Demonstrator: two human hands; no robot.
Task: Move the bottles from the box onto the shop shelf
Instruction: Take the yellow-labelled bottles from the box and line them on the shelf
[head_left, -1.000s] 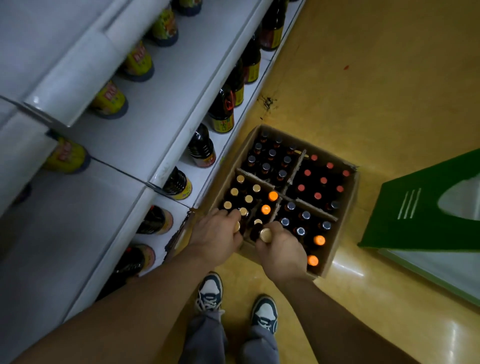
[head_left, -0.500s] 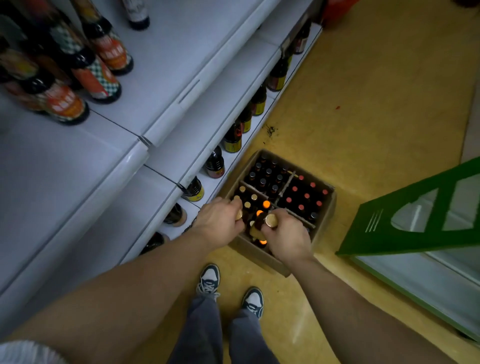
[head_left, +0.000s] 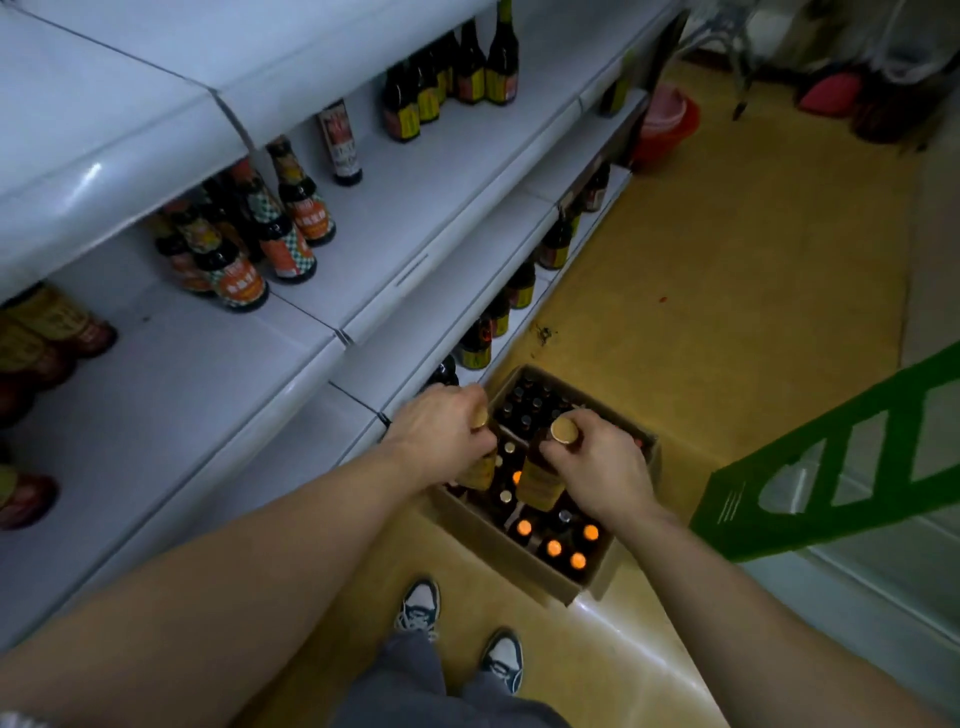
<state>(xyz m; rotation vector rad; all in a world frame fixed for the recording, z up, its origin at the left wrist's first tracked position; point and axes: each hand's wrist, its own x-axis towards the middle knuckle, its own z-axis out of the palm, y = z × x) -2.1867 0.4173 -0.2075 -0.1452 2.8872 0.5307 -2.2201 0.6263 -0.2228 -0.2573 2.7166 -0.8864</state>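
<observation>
A cardboard box (head_left: 535, 569) with dividers sits on the yellow floor beside the white shop shelf (head_left: 395, 270). It holds several dark bottles with orange, gold and dark caps. My left hand (head_left: 441, 431) grips the neck of a gold-capped bottle (head_left: 480, 465) lifted partly out of the box. My right hand (head_left: 597, 462) grips the neck of a second gold-capped bottle (head_left: 543, 478), also raised above the others. Both bottles hang over the box's near-left compartment.
Dark labelled bottles (head_left: 280, 239) stand on the middle shelf, taller ones (head_left: 467, 67) farther back, more on the bottom shelf (head_left: 519, 286). A green frame (head_left: 831, 467) stands at right. A red bucket (head_left: 667, 122) sits far down the aisle. My shoes (head_left: 418, 608) are below.
Both hands have lifted their bottles up out of the box compartment. The camera has tilted up, showing more of the shelves.
</observation>
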